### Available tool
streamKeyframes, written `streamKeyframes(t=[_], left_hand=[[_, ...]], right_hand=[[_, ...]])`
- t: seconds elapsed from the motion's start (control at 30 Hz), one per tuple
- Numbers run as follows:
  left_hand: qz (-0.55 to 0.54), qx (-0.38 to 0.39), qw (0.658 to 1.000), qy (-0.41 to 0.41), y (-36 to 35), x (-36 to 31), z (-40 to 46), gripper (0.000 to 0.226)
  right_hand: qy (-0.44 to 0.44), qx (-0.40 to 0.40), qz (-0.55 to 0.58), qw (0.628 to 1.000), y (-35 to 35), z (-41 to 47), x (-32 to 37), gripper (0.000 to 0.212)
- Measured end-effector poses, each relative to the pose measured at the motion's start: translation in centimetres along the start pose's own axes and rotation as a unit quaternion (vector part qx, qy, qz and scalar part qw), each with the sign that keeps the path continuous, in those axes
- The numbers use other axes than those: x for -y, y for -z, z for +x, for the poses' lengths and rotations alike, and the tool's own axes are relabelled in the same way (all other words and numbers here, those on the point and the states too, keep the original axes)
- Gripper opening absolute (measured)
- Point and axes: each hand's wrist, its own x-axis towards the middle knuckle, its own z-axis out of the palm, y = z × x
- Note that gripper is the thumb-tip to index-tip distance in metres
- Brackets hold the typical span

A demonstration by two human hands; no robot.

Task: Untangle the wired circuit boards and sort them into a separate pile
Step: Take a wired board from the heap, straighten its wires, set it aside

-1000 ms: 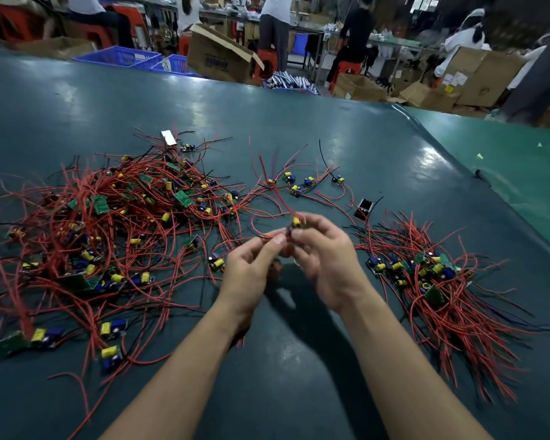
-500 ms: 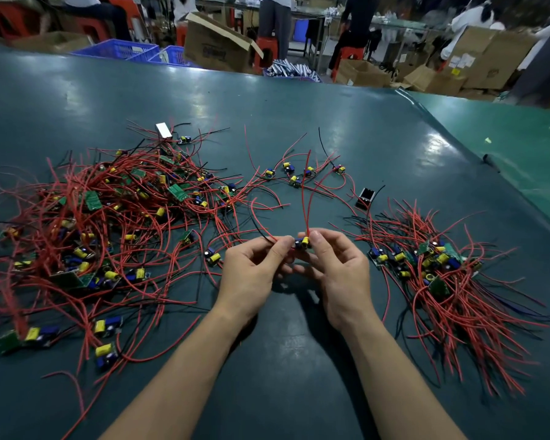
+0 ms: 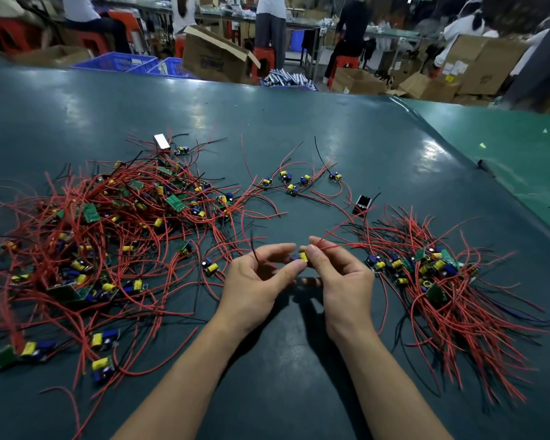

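Both hands pinch one small board (image 3: 301, 257) between them above the desk (image 3: 299, 128) middle: left hand (image 3: 257, 282), right hand (image 3: 342, 281). Tangled pile (image 3: 102, 236) toward left edge, sorted pile (image 3: 432, 274) toward right edge.

An electronics assembly workshop or factory floor. A broad dark-green surface (image 3: 299, 122) carries heaps of small wired circuit boards (image 3: 108, 236). Beyond its far edge stand open cardboard cartons (image 3: 216, 55), blue plastic crates (image 3: 121, 63) and red stools (image 3: 264, 57). Behind these, several people sit or stand working at long workbenches (image 3: 302, 23), with more cartons stacked beside them.
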Motion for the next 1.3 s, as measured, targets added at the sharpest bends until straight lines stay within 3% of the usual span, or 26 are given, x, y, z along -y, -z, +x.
streamKeyframes(t=[0.17,0.57,0.9,1.2,1.3], left_hand=[[-0.031,0.003,0.999,-0.008,0.1,0.0,0.0,0.017],[-0.081,-0.011,0.996,0.020,0.1,-0.4,0.2,0.012],[-0.095,-0.016,0.995,0.016,0.8,-0.8,0.4,0.013],[-0.101,-0.010,0.995,0.016,0.5,-0.9,0.3,0.011],[-0.137,-0.031,0.990,0.026,0.3,-0.8,0.3,0.024]], right_hand=[[-0.010,0.036,-0.017,0.999,0.1,0.0,0.1,0.012],[-0.004,-0.007,-0.021,1.000,0.4,0.5,0.7,0.008],[-0.026,-0.091,0.076,0.993,1.7,1.7,2.0,0.033],[-0.014,-0.142,0.131,0.981,2.5,2.4,2.1,0.024],[-0.040,-0.099,0.134,0.985,2.5,2.4,2.3,0.024]])
